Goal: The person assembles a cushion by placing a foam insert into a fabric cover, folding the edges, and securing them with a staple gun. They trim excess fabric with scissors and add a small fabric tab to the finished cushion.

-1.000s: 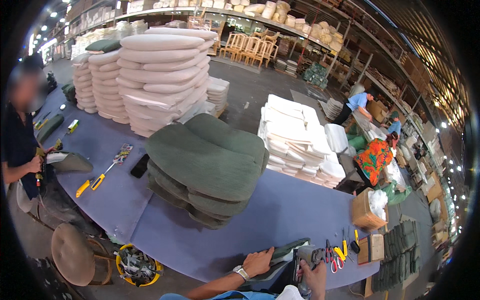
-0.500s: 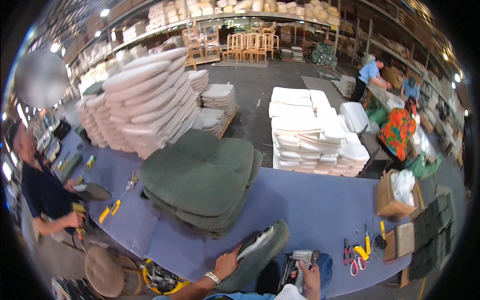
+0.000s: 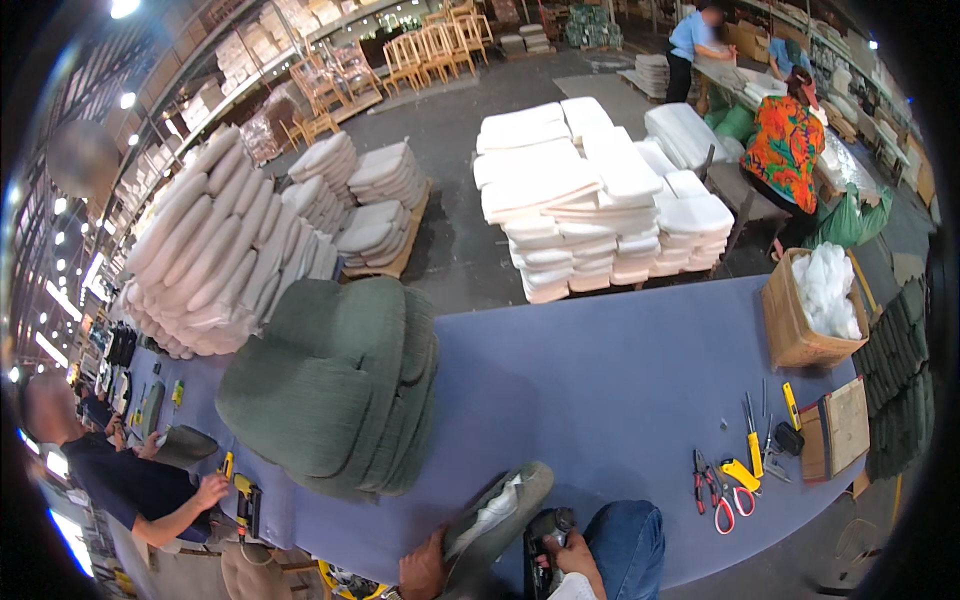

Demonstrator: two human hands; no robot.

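A dark green upholstered pad (image 3: pixel 537 484) leans at the table's near edge, white lining showing along its open side. My left hand (image 3: pixel 423 566) grips its lower left side, the fingers partly hidden. Just right of the pad, my right hand (image 3: pixel 576 562) is closed round the handle of a staple gun (image 3: pixel 547 524), whose lower part is cut off by the picture's edge. The gun is beside the pad; I cannot tell whether they touch. Beyond my left hand stands a pile of green cushions (image 3: pixel 310 395) on the blue-grey table (image 3: pixel 580 390).
To the right lie red-handled scissors (image 3: pixel 744 500), pliers (image 3: pixel 703 475), a yellow cutter (image 3: pixel 740 474) and a screwdriver (image 3: pixel 753 445). A cardboard box (image 3: pixel 790 318) of white stuffing stands behind them. At left a co-worker (image 3: pixel 150 480) holds a yellow-black staple gun (image 3: pixel 247 507). White foam stacks (image 3: pixel 560 190) stand beyond.
My view has turned and tilted. My left hand has gone from pressing a finger at the white lining to gripping the pad's side. The staple gun sits lower and closer to the pad.
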